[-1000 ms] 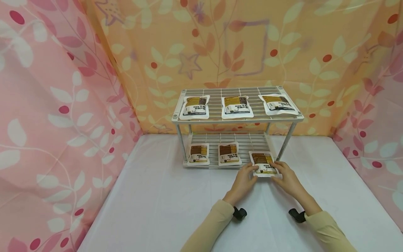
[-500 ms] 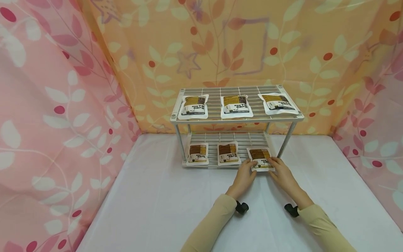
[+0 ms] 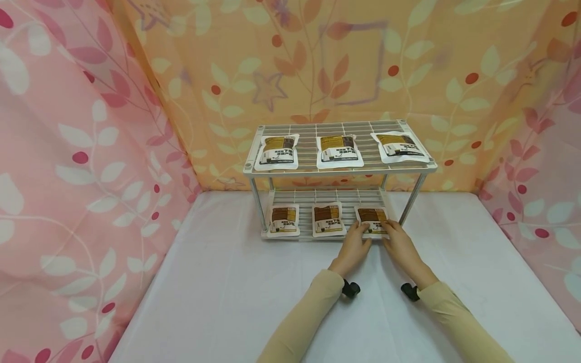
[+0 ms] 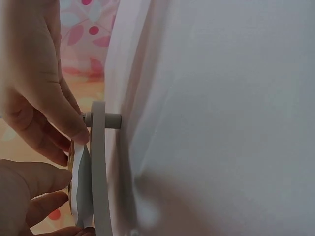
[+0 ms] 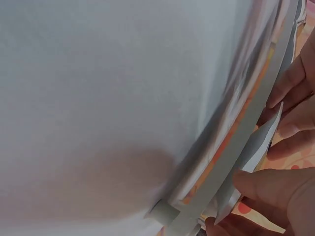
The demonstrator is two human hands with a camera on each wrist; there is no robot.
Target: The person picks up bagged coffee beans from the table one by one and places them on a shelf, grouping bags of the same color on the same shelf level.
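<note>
Both hands hold a white pouch with a brown-and-yellow printed front [image 3: 373, 216] at the right end of the wire rack's lower tier [image 3: 306, 195]. My left hand [image 3: 353, 248] grips its left side, and my right hand [image 3: 401, 247] its right side near the rack's front right post. In the left wrist view the pouch [image 4: 82, 189] is edge-on just above the rack's front bar [image 4: 99, 172]. The right wrist view shows my right thumb against the near edge of the pouch [image 5: 250, 152]. Fingertips on the far parts are partly hidden.
Two similar pouches lie on the lower tier, one at left [image 3: 283, 220] and one in the middle [image 3: 328, 219]. Along the upper tier [image 3: 306, 130] lie three more, left [image 3: 277, 151], middle [image 3: 339, 150] and right [image 3: 399, 146]. A white cloth [image 3: 218, 292] covers the table.
Both hands have moved forward with the pouch, away from the person. It overhung the tier's front edge and now lies in line with the other two pouches.
</note>
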